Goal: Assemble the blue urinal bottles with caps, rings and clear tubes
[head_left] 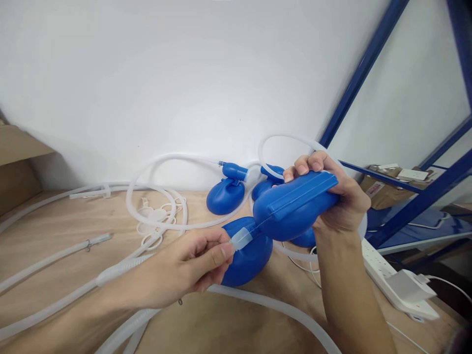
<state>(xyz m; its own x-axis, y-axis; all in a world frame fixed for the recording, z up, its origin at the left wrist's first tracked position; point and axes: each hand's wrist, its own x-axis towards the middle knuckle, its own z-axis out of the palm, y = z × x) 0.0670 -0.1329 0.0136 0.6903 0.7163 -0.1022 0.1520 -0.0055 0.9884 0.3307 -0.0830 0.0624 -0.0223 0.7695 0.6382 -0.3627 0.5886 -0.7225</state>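
My right hand is wrapped round a blue plastic bottle, which is tilted with its neck toward the lower left. At that neck sits a translucent sleeve, pinched at its outer end between the thumb and fingers of my left hand. Under the sleeve a second blue bottle rests on the wooden table. Farther back stands another blue bottle with a blue angled top and a clear hose joined to it. One more lies partly hidden behind my right hand.
Translucent hoses curl across the table. White caps and rings lie among them at centre left. A power strip with a charger, blue shelving and cardboard are on the right. A cardboard box stands at left.
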